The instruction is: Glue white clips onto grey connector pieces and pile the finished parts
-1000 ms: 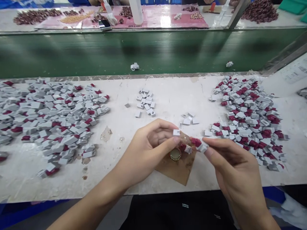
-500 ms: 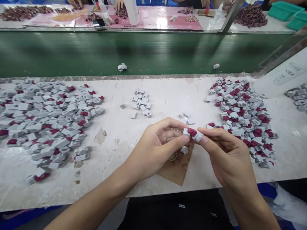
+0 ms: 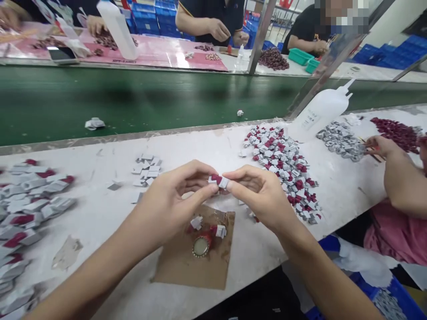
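Observation:
A small grey and dark-red piece is pinched between my two hands, above the table. The fingertips of my left hand grip its left end, and those of my right hand grip its right end. Below them lies a brown cardboard sheet with a round bottle cap and two small grey and red pieces on it. Just right of my right hand is a large heap of grey and red pieces. Another such heap spreads at the far left.
Small grey blocks lie left of centre. A white bottle leans behind the right heap. Beyond the table runs a green belt. At the right, a co-worker's hand touches grey parts; other people work across the belt.
The view has turned to the right, bringing a co-worker at the right into sight. More of the cardboard and cap now shows. Both hands still hold the piece, which looks more level.

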A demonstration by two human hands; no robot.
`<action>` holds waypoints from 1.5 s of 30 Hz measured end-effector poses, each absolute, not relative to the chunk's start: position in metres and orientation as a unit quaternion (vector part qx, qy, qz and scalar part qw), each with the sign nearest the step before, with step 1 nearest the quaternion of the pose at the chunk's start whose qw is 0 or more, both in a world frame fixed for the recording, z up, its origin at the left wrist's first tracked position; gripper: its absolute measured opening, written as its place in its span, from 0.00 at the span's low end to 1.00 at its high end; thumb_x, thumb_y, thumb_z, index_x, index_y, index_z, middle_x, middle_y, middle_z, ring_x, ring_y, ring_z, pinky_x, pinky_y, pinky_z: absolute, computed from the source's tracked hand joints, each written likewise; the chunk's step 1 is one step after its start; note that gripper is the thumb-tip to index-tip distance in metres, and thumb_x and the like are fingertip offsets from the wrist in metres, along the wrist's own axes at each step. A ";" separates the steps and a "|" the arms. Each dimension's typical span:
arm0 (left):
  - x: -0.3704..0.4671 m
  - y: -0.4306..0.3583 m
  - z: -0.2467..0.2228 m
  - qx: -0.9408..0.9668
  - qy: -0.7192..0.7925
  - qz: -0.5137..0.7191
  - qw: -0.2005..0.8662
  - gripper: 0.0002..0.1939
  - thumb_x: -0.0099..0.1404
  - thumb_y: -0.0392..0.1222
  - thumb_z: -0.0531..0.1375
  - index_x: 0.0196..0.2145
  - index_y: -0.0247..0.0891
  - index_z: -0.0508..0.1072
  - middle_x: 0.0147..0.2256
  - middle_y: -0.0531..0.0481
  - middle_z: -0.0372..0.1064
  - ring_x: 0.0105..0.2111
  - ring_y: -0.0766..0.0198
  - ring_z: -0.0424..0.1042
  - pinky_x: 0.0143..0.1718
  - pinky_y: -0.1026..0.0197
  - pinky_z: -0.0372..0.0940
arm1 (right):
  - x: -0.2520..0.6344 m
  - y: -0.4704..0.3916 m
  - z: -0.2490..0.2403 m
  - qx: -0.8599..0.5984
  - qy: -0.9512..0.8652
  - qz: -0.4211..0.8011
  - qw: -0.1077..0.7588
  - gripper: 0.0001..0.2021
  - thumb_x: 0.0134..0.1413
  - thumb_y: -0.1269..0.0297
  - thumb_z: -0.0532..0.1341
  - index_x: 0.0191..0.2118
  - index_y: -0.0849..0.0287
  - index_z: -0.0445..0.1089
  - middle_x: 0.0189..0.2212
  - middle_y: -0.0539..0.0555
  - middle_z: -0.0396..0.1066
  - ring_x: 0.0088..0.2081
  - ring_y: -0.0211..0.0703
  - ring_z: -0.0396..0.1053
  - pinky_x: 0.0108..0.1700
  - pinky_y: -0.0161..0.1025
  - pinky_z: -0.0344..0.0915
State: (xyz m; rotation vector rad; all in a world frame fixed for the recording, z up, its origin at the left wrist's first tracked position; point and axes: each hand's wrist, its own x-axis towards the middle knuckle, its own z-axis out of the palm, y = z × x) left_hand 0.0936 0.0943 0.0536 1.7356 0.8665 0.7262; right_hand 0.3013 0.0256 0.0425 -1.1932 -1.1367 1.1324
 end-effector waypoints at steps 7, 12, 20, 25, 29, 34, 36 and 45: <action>0.108 0.178 0.048 0.757 0.449 0.283 0.382 0.02 0.71 0.39 0.68 0.42 0.43 0.82 0.44 0.47 0.86 0.45 0.53 0.83 0.51 0.50 0.77 | 0.331 0.109 0.058 -0.678 -0.597 0.243 0.354 0.15 0.70 0.68 0.68 0.58 0.58 0.83 0.51 0.59 0.87 0.48 0.51 0.86 0.54 0.49 0.84; 0.112 0.251 0.037 0.677 0.591 0.282 0.336 0.04 0.70 0.34 0.67 0.37 0.42 0.79 0.46 0.40 0.84 0.50 0.47 0.81 0.55 0.46 0.74 | 0.361 0.208 0.061 -0.752 -0.570 0.113 0.310 0.16 0.70 0.77 0.64 0.57 0.62 0.82 0.61 0.64 0.81 0.61 0.59 0.79 0.71 0.60 0.70; 0.115 0.302 0.023 0.634 0.681 0.240 0.276 0.06 0.75 0.45 0.69 0.44 0.40 0.82 0.55 0.36 0.80 0.68 0.35 0.66 0.67 0.30 0.64 | 0.359 0.280 0.036 -0.782 -0.560 0.127 0.244 0.17 0.75 0.57 0.70 0.61 0.57 0.77 0.62 0.60 0.78 0.58 0.55 0.79 0.60 0.59 0.79; 0.098 0.286 0.028 0.657 0.680 0.205 0.253 0.16 0.78 0.48 0.67 0.57 0.38 0.78 0.60 0.34 0.75 0.66 0.38 0.69 0.67 0.34 0.65 | 0.342 0.253 0.046 -0.722 -0.576 0.191 0.332 0.07 0.70 0.66 0.69 0.50 0.62 0.82 0.43 0.59 0.84 0.49 0.56 0.84 0.56 0.53 0.80; 0.060 0.224 0.039 0.723 0.617 0.191 0.246 0.12 0.75 0.39 0.64 0.54 0.42 0.80 0.55 0.37 0.75 0.64 0.37 0.67 0.67 0.36 0.63 | 0.340 0.170 0.053 -0.652 -0.578 0.299 0.389 0.13 0.75 0.59 0.64 0.56 0.55 0.81 0.43 0.58 0.85 0.35 0.48 0.84 0.40 0.45 0.82; 0.017 0.146 0.030 0.807 0.533 0.154 0.201 0.12 0.75 0.44 0.62 0.51 0.43 0.83 0.47 0.40 0.73 0.55 0.40 0.69 0.60 0.36 0.66 | 0.345 0.055 0.039 -0.604 -0.509 0.476 0.387 0.22 0.71 0.39 0.69 0.54 0.51 0.84 0.31 0.57 0.83 0.35 0.51 0.84 0.37 0.43 0.82; 0.014 0.136 0.020 0.808 0.542 0.142 0.183 0.12 0.75 0.45 0.64 0.51 0.43 0.84 0.44 0.41 0.73 0.51 0.40 0.69 0.58 0.37 0.68 | 0.340 0.030 0.033 -0.609 -0.495 0.489 0.380 0.23 0.68 0.40 0.72 0.56 0.51 0.83 0.29 0.55 0.83 0.35 0.51 0.84 0.38 0.43 0.82; 0.033 0.158 0.007 0.827 0.523 0.141 0.148 0.06 0.75 0.40 0.65 0.39 0.40 0.82 0.42 0.40 0.74 0.49 0.42 0.71 0.53 0.44 0.68 | 0.315 0.001 0.028 -0.580 -0.468 0.475 0.467 0.21 0.68 0.46 0.74 0.57 0.54 0.86 0.33 0.57 0.86 0.34 0.50 0.85 0.36 0.44 0.83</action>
